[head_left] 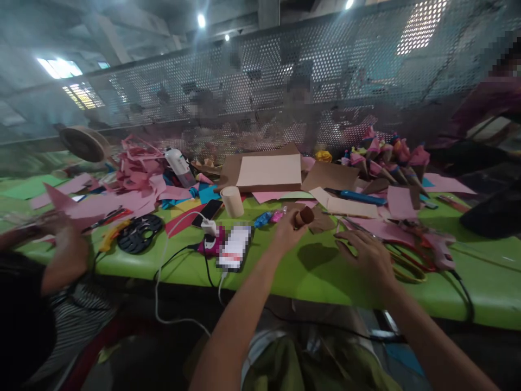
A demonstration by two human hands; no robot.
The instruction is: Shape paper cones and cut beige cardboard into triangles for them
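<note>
Left to right along the bright green covered tabletop [280, 278]: here's a cream-coloured upright cylinder [232, 202] at the left hand's [287, 233] ten o'clock, a phone with a pale lit screen [236, 247] at its nine. And the left fingers are wrapped around a short brown rolled tube [305, 216], gripped above the surface! At the tube's four o'clock, the right hand [367, 256], fingers parted, lightly bent; a pink plastic glue gun [440, 250] at its three.

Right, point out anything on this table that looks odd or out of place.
The white cable sags over the front edge of the green table, where it might snag. Pink paper scraps lie in a tangled heap toward the left. I see no obvious spill.
</note>
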